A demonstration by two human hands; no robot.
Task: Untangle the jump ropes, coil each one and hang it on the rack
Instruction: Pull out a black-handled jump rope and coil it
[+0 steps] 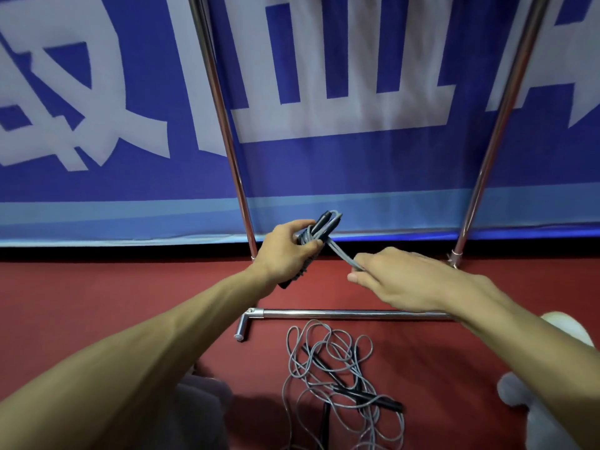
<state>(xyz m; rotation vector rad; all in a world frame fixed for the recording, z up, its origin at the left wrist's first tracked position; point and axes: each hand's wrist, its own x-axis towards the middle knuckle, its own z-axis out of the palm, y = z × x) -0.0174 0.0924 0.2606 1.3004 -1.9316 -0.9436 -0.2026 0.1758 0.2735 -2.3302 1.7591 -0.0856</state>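
My left hand [287, 246] grips a bundled jump rope [319, 229]: black handles side by side with grey cord wound around them, held in mid-air in front of the rack. A doubled strand of grey cord [341, 253] runs from the bundle down to my right hand [399, 277], which pinches its end and holds it taut. On the red floor below lies a tangle of grey jump ropes [337, 378] with black handles among the loops. The chrome rack [227, 134] has two slanting uprights and a low base bar [350, 315].
A blue banner with large white lettering [324, 157] hangs behind the rack. The rack's right upright [496, 125] meets its foot at the floor. Pale, soft objects [526, 394] sit at the lower right edge. My knee shows at the bottom left.
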